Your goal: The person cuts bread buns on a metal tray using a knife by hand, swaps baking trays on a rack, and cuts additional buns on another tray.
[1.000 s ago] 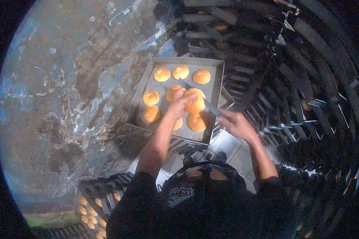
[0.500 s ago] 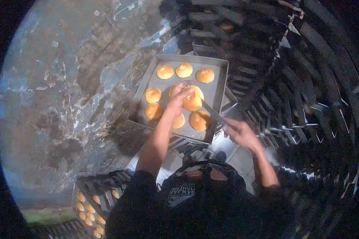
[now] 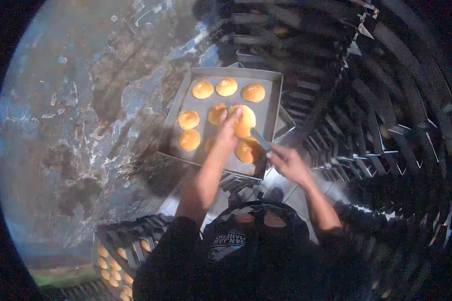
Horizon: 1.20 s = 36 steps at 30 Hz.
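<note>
A round golden bun [image 3: 244, 122] is held in my left hand [image 3: 228, 129] above a grey metal tray [image 3: 272, 108]. My right hand [image 3: 289, 164] grips a knife [image 3: 260, 139] by its handle end, and the blade points up and left to the lower right edge of the held bun. How deep the blade sits in the bun cannot be told. Several more buns lie on the tray, among them one at the top left [image 3: 202, 90] and one below the held bun [image 3: 249, 150].
Dark stacked trays or racks [image 3: 376, 120] fill the right side. A worn, stained wall or surface [image 3: 85, 125] spans the left. At the bottom left, several buns [image 3: 115, 266] sit on another tray. Light floor tiles [image 3: 294, 198] show below the tray.
The knife, earlier reaching across past the held bun, now shows mostly at its lower right side. My right hand has moved slightly left. My left hand still holds the bun, now tilted more upright.
</note>
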Available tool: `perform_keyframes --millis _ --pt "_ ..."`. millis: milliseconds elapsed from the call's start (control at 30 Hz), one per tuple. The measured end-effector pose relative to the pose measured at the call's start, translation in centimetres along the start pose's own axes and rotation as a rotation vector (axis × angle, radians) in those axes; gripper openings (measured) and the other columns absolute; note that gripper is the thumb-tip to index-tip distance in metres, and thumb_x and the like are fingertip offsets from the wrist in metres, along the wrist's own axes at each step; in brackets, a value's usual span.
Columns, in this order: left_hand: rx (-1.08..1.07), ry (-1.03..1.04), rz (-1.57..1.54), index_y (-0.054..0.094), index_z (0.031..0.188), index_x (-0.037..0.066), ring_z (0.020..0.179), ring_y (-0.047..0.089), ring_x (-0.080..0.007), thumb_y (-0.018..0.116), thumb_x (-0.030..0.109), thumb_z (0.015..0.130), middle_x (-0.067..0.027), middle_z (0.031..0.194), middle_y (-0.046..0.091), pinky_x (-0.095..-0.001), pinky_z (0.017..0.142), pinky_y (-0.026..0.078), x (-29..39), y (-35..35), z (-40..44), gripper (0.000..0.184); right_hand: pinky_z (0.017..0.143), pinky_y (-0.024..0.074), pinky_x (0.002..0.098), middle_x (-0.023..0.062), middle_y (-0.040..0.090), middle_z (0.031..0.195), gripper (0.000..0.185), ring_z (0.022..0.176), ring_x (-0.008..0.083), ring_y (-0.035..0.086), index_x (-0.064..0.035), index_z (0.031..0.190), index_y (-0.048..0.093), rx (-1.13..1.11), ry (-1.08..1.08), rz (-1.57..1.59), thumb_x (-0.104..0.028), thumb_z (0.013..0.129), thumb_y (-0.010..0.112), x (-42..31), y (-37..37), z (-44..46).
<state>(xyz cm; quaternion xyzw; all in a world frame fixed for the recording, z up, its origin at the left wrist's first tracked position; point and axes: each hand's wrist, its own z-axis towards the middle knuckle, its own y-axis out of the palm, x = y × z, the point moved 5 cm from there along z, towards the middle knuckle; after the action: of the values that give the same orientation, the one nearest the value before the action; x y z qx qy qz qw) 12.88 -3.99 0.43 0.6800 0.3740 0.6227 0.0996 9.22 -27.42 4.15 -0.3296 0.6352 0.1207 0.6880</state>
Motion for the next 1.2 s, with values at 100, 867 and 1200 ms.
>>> perform_keyframes --millis 100,867,1200 --pt "0.190 0.018 -0.054 0.056 0.121 0.010 0.096 0.066 -0.0189 0.076 0.020 0.090 -0.0036 0.105 0.064 -0.0400 0.080 0.058 -1.8 -0.5 0.4 0.038 0.080 0.0535 0.0331 0.0179 0.073 0.102 0.040 0.086 0.0153 0.066 0.0003 0.133 0.061 0.030 0.017 0.025 -0.019 0.099 0.063 -0.9 0.8 1.9" --pt "0.132 0.205 0.679 0.064 0.103 0.002 0.092 0.058 -0.0194 0.063 0.046 0.098 -0.0073 0.097 0.064 -0.0396 0.081 0.047 -2.4 -1.0 4.8 0.045 0.042 0.0379 0.0235 0.0027 0.065 0.075 0.029 0.048 0.0070 0.050 -0.0041 0.126 0.064 -0.004 0.609 0.327 -0.017 0.100 0.060 6.0 -6.4 -14.3" --pt "0.371 0.405 1.766 0.062 0.124 -0.001 0.107 0.061 -0.0452 0.066 0.056 0.088 -0.0259 0.111 0.066 -0.0504 0.099 0.047 5.3 -12.6 10.2 0.068 0.042 0.0374 0.0226 0.0012 0.064 0.074 0.027 0.048 0.0058 0.050 -0.0040 0.122 0.067 0.054 0.467 0.364 -0.018 0.099 0.062 3.4 -4.0 -9.6"
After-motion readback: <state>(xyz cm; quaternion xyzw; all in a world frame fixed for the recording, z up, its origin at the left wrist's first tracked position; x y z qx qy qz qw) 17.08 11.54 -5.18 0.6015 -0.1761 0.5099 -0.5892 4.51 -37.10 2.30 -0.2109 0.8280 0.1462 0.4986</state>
